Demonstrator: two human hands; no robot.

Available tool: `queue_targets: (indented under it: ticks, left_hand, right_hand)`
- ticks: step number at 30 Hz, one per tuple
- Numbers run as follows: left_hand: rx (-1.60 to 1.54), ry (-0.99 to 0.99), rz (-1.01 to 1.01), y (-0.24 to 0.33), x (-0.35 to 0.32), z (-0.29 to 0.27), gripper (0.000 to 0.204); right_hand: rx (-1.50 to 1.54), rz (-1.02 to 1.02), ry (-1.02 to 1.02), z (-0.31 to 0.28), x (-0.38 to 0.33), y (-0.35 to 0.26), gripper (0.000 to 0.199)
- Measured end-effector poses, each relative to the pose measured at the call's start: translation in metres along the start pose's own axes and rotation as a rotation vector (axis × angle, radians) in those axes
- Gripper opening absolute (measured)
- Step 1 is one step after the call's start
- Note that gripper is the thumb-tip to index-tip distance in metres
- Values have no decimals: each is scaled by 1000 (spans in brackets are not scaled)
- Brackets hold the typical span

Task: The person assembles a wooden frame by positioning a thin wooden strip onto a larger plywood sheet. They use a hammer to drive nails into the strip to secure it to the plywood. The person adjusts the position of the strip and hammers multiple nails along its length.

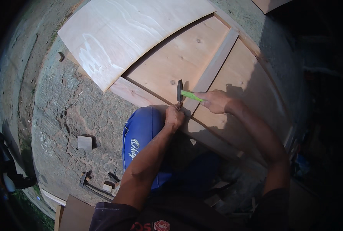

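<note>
R hand (214,101) gripped the green-handled, dark steel-headed hammer (185,93) over the pale wooden frame (171,63); L hand (174,115) was pinched at something, prob. a nail, on the frame's edge. Hammer looked head-heavy, stiff; best held low on the handle.

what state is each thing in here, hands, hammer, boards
right hand: closed around the hammer's green handle
hammer: raised, head just above the frame rail, handle level
left hand: fingers pinched at the rail under the hammer head; what it pinches is too small to tell
wooden frame: flat on the ground
plywood sheet: lying loose over the frame's far corner
small wood block: lying on the stone ground
</note>
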State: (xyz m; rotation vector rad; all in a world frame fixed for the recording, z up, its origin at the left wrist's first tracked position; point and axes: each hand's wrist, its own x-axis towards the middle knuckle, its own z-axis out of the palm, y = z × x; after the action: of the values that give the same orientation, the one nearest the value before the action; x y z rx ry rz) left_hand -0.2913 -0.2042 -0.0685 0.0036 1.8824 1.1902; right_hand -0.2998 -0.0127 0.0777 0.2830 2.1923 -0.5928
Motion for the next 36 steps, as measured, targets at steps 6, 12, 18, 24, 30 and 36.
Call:
queue_targets:
  ticks: [6, 12, 18, 24, 30, 36]
  left_hand:
    - [-26, 11, 31, -5, 3, 5, 52]
    - [344, -132, -25, 20, 0, -19, 47]
    - [233, 403, 420, 66, 21, -103, 37]
    - [917, 296, 626, 1, 75, -150, 15]
    - [970, 296, 652, 11, 80, -146, 10]
    - [955, 298, 673, 4, 76, -144, 9]
  right_hand:
    - [104, -82, 256, -9, 0, 1, 54]
    - [-117, -100, 23, -4, 5, 3, 55]
    - [-120, -97, 171, 26, 1, 15, 54]
    - [204, 36, 268, -36, -9, -38, 55]
    - [-126, -245, 145, 20, 3, 19, 52]
    - [238, -227, 689, 2, 0, 2, 54]
